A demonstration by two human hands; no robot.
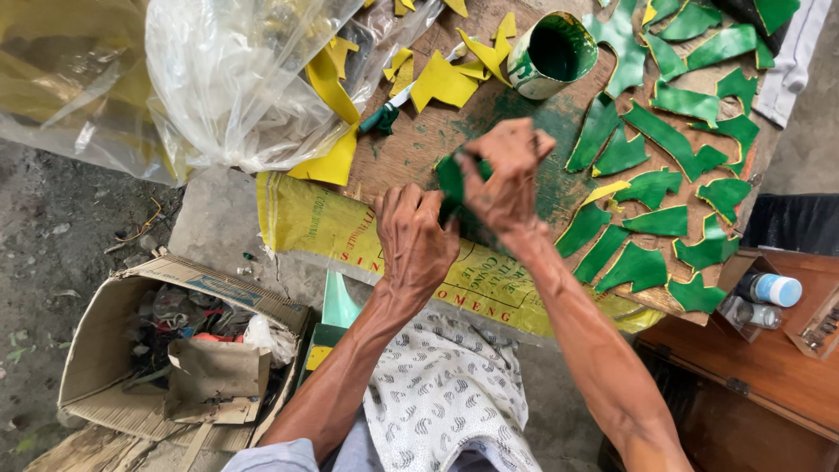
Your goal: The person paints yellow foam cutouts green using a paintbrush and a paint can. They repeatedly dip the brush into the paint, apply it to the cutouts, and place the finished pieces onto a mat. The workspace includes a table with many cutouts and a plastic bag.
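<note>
My left hand [412,238] presses down on a green-painted piece [452,185] lying on the wooden board [428,144]. My right hand [505,175] is closed in a fist just above the same piece, fingers curled; what it grips is hidden. A tin of green paint [551,54] stands on the board just beyond my right hand. A green-tipped brush [389,109] lies to the left of the tin, among yellow unpainted pieces [441,80].
Several green painted pieces [673,149] are spread over the right of the board. A yellow woven sack [323,225] hangs off its near edge. Clear plastic bags [218,79] sit at upper left, a cardboard box [175,350] of scraps lower left, a wooden case with bottles [773,290] at right.
</note>
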